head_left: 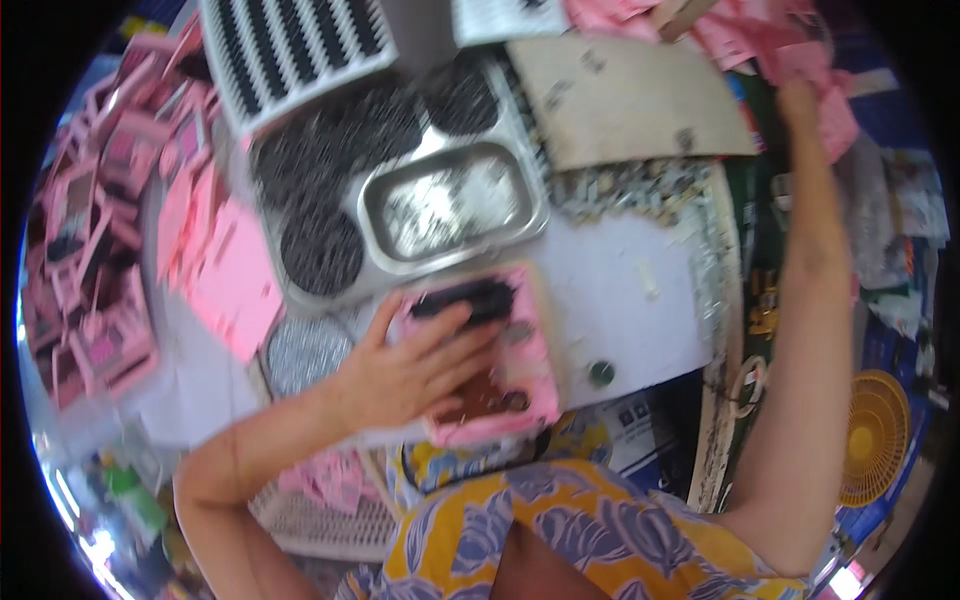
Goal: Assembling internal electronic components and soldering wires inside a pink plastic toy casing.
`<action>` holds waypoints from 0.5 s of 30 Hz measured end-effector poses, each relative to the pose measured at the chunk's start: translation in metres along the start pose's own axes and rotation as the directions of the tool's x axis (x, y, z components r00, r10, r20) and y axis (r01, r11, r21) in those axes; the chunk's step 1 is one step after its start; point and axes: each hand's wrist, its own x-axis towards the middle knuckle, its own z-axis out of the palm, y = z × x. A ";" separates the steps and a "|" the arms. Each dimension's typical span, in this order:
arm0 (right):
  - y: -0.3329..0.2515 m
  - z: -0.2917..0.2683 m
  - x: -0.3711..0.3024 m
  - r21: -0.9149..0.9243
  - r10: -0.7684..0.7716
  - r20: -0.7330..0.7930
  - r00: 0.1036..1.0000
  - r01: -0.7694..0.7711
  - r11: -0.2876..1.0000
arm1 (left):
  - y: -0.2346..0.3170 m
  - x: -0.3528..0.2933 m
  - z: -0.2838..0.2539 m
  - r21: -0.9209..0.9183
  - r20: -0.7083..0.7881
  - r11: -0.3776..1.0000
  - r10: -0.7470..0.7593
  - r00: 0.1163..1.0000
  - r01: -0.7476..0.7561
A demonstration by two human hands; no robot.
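Note:
My left hand lies over a pink flat piece at the table's near edge, fingers stretched and slightly apart. A black bar-shaped part sits across the piece's upper end, by my fingertips. Below the fingers the piece shows a reddish-brown area and small dark round spots. My right arm reaches far to the upper right, where my right hand is at a heap of pink pieces. Its fingers are blurred and partly hidden, so any hold is unclear.
A metal tray with dark small parts in its compartments stands ahead. Pink cases pile up at left, beside pink sheets. A tan board covers part of a bin of small metal parts. A yellow fan stands right.

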 end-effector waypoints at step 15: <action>-0.005 -0.218 -0.043 0.938 0.615 0.196 0.764 0.038 -0.345 | 0.010 -0.010 0.000 -0.006 0.024 0.995 -0.104 0.994 0.104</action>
